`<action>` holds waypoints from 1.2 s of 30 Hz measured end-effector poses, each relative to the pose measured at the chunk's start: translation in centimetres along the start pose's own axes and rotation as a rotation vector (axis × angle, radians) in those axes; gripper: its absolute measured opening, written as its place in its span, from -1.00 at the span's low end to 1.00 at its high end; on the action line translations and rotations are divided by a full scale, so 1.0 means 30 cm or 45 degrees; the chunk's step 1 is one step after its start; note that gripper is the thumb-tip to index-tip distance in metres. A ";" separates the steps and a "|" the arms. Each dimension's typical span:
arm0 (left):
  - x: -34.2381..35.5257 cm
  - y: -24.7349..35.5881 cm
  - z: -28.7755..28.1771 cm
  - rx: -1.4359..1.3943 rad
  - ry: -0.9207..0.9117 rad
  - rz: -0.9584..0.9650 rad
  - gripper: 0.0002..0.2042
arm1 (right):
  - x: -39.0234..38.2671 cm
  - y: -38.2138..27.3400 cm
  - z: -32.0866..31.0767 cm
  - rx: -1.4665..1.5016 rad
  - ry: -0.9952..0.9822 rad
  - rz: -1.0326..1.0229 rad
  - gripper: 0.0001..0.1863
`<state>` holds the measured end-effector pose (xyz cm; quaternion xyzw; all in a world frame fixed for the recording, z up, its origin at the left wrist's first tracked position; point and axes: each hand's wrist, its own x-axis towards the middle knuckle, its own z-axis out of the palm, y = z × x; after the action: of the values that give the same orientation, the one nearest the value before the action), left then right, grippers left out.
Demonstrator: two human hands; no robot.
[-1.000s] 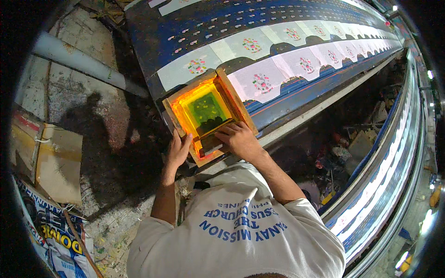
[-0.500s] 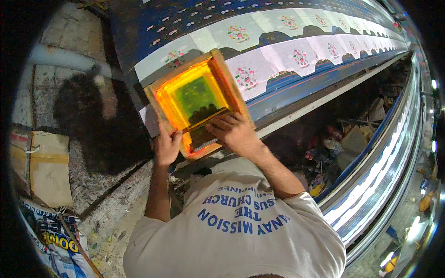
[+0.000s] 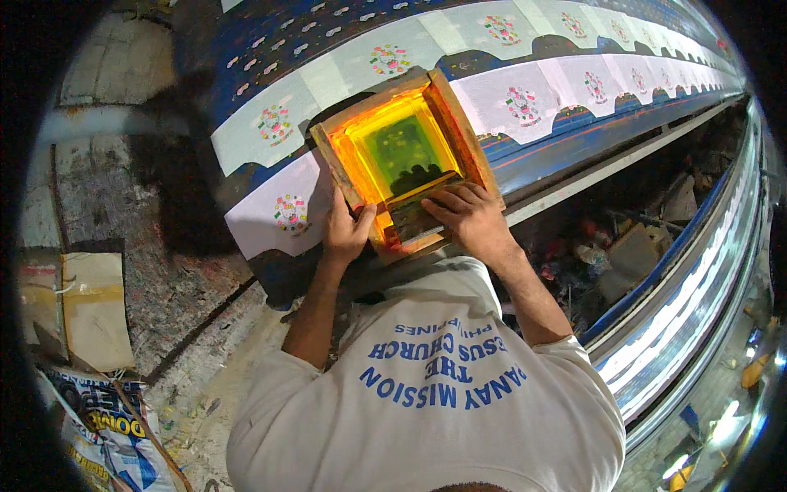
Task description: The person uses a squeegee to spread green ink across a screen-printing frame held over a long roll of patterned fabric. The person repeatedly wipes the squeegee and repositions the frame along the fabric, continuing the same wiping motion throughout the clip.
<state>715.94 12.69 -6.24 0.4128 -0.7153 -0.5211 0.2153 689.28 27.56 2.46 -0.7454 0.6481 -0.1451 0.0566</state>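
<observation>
A wooden screen-printing frame (image 3: 470, 135) with orange-yellow stained inner sides is before me, tilted relative to the table edge. Green shows through its mesh (image 3: 400, 146). My left hand (image 3: 348, 228) grips the frame's near left side, thumb on top and fingers along the outside. Inside the frame's near end, my right hand (image 3: 477, 223) is closed over a dark, flat squeegee (image 3: 416, 220). White cloth pieces (image 3: 310, 182) with small colourful round prints lie around the frame. Whether the frame rests on the cloth or is raised, I cannot tell.
Two rows of cloth pieces run along the long blue table (image 3: 541, 157) to the far right. Assorted clutter (image 3: 631, 254) lies beneath its edge. A shiny ribbed surface (image 3: 680, 283) borders the right. Cardboard (image 3: 97, 312) and a printed plastic sack (image 3: 115, 435) are at the left.
The frame has moved right along the table with both my hands, uncovering a printed cloth piece at the near left. My grips look the same. The view has shifted slightly.
</observation>
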 end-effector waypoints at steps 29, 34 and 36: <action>0.004 0.164 -0.042 0.432 -0.140 -0.348 -0.26 | 0.460 0.168 0.034 0.019 0.055 -0.161 -0.45; 0.024 0.138 -0.063 0.447 -0.243 -0.345 -0.24 | 0.573 0.188 0.093 0.014 -0.001 -0.191 -0.56; 0.009 0.094 -0.052 0.419 -0.138 -0.171 -0.21 | 0.561 0.195 0.091 -0.008 -0.010 -0.229 -0.65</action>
<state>715.91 11.92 -3.12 0.4605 -0.7723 -0.4317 0.0709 686.50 9.83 0.68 -0.8013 0.5789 -0.1446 0.0435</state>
